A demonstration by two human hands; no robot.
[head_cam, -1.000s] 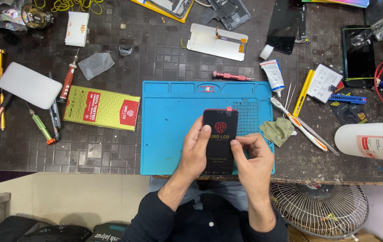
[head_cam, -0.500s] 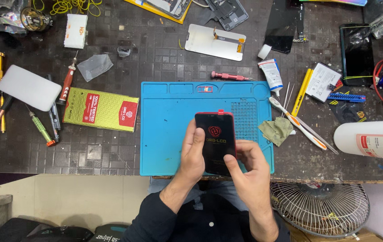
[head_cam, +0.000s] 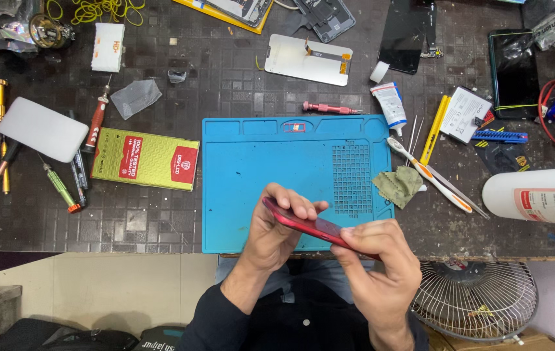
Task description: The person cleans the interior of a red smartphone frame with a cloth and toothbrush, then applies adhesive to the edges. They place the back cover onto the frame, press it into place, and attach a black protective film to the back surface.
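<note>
Left hand (head_cam: 276, 227) and right hand (head_cam: 381, 263), both closed around a red phone (head_cam: 310, 225) tilted edge-on above the near edge of the blue mat (head_cam: 258, 169). The phone looks thin, stiff, smooth and likely fragile at the glass; the side rails seem the safest hold. Open mat lies ahead; brush (head_cam: 428, 174) and cloth (head_cam: 398, 185) crowd the right, and the bench edge runs just below.

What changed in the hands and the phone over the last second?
The red phone was turned from screen-up to edge-on, its red side now toward the camera. The left hand and right hand kept hold of it, above the blue mat. The tools and the green box on the bench stayed put.
</note>
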